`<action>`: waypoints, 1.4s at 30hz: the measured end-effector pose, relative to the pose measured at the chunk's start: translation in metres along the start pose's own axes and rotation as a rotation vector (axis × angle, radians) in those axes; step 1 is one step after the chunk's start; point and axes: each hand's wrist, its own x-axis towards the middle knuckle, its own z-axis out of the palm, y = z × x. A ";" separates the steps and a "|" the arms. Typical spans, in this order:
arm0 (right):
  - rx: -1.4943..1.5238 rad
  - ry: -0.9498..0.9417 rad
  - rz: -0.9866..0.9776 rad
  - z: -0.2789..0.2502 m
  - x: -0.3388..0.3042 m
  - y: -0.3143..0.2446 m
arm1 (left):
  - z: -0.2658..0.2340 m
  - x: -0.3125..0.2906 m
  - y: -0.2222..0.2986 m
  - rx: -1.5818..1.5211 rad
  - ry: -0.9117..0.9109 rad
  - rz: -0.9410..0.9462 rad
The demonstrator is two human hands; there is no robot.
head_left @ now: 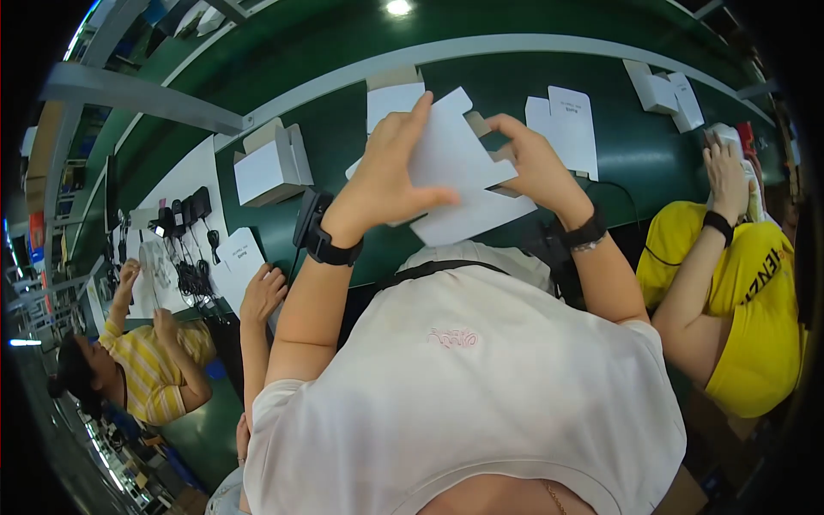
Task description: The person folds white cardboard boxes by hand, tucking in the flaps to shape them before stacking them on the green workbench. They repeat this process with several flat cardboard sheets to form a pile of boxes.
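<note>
A partly folded white carton [451,142] is held up in front of me between both hands, above the green bench. My left hand [386,172] grips its left side, the index finger stretched along the edge and the thumb reaching across the lower part. At the carton's right side, the curled fingers of my right hand [539,163] hold it by the notched flaps. Part of those fingers is hidden behind the cardboard. One lower flap [472,221] hangs open toward me. Dark bands sit on both my wrists.
An open white box [270,167] stands left on the green bench [330,124]. More cartons lie behind [395,99], right [566,129] and far right [661,90]. Black adapters and cables [184,215] lie left. Co-workers sit on both sides; another hand [263,293] rests near my left arm.
</note>
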 end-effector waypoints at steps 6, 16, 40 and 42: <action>0.124 0.100 0.098 0.014 0.007 0.027 | 0.039 -0.018 0.020 0.174 -0.027 0.010; 0.430 0.046 0.263 -0.014 0.015 -0.003 | 0.037 -0.009 0.011 0.021 0.206 0.053; 0.739 0.252 0.074 0.023 0.012 0.018 | 0.017 -0.018 0.005 -0.788 0.383 -0.512; 0.822 0.203 0.075 0.023 0.011 0.023 | 0.014 -0.021 0.000 -0.816 0.346 -0.558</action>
